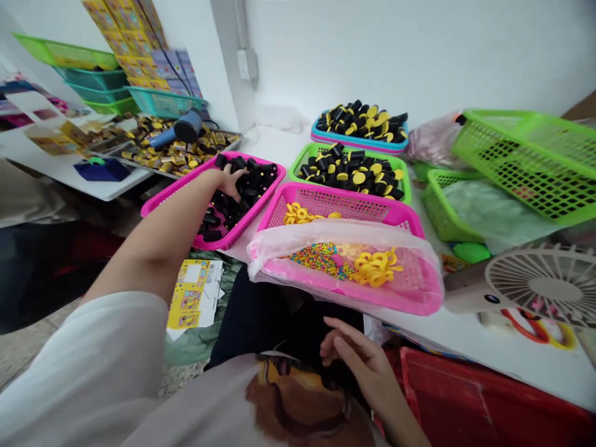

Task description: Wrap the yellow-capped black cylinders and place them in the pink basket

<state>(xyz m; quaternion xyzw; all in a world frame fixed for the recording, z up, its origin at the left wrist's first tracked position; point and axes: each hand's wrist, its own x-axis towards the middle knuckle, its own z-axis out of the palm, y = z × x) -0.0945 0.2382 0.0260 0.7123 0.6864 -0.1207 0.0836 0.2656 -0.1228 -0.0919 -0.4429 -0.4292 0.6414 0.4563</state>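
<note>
My left hand (230,181) reaches into the left pink basket (242,231), its fingers apart over black cylindrical pieces (254,180); its fingertips are partly lost among them. My right hand (356,357) hangs above my lap with loosely bent, parted fingers and nothing visible in it. In front of me a second pink basket (410,221) holds yellow ring-shaped pieces (376,267), small multicoloured beads (321,259) and a whitish plastic bag (279,239) spread over its near part.
Behind stand a green basket (406,186) and a blue basket (321,138) of black pieces with yellow caps. On the right are a fan (554,288), orange-handled scissors (526,329) and green baskets (521,133). A tray (233,144) of gold pieces lies at left; a red crate (465,391) sits below.
</note>
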